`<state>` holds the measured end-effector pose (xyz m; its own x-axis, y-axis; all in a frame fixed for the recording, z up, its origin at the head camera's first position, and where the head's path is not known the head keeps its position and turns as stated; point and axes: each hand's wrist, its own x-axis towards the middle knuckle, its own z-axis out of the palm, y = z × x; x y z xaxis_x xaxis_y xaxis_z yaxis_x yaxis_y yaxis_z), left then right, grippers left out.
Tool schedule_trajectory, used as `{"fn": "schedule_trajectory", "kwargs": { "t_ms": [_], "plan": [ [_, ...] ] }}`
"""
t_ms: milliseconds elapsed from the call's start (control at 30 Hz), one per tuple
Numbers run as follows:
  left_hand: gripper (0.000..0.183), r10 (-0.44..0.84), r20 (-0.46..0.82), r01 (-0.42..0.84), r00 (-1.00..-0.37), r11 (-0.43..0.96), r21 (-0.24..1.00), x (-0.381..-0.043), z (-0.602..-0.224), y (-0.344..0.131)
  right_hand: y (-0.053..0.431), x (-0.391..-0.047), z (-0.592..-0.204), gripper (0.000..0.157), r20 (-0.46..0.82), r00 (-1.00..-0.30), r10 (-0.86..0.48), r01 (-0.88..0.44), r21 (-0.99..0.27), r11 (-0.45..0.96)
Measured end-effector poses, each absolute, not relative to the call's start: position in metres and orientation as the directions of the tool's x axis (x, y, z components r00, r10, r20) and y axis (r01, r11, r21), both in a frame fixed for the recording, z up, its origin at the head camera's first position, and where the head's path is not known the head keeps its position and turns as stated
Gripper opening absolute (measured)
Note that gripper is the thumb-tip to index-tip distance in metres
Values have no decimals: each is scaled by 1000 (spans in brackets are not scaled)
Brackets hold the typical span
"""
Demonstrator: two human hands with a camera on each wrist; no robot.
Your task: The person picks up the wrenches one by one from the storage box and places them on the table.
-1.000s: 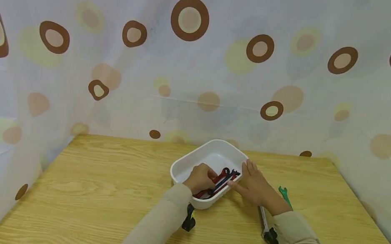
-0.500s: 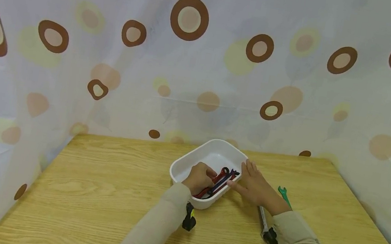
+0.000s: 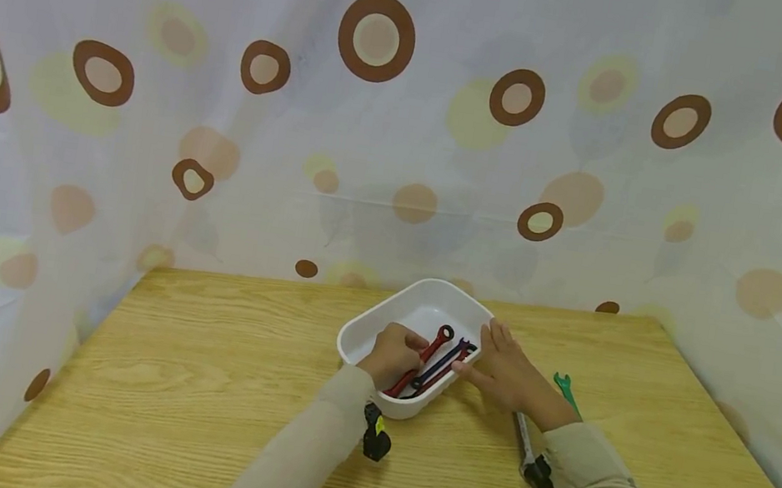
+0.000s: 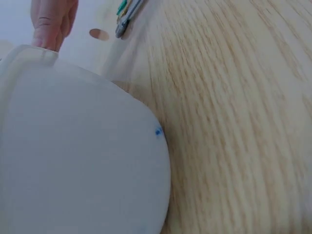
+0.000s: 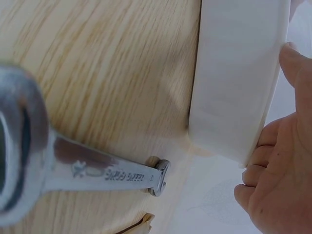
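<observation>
Left hand (image 3: 392, 357) pinches red ring-ended wrench (image 3: 433, 348) inside white rounded-rectangular plastic tub (image 3: 427, 303); right hand (image 3: 506, 374), thumb and fingers apart, rests against tub's rim.

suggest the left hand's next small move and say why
Probably relax the left hand's grip on the red ring-ended wrench: it sits inside the white tray, roughly parallel to the blue wrench, while the right hand touches the tray, likely steadying it.

The tub (image 5: 239, 73) looks like smooth plastic with a soft sheen, the silver wrench (image 5: 97, 170) shiny metal, the red wrench (image 3: 434, 347) colour-coated metal, the bench (image 3: 188, 382) wood-grained and faintly shiny, the sleeves (image 3: 299, 450) matt cloth, the backdrop (image 3: 284, 144) a smooth, lightly creased sheet.
</observation>
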<state>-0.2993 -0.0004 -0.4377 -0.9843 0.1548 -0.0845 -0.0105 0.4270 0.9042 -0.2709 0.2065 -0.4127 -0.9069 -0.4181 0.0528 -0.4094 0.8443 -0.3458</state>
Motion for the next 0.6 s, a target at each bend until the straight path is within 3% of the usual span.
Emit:
{"fn": "schedule_trajectory", "kwargs": {
  "t_ms": [600],
  "plan": [
    [38,67,-24,1,-997,358,934,-301,-425,-3,208,-274,-418,91,71,-901,-428,-425,-341,838]
  ]
}}
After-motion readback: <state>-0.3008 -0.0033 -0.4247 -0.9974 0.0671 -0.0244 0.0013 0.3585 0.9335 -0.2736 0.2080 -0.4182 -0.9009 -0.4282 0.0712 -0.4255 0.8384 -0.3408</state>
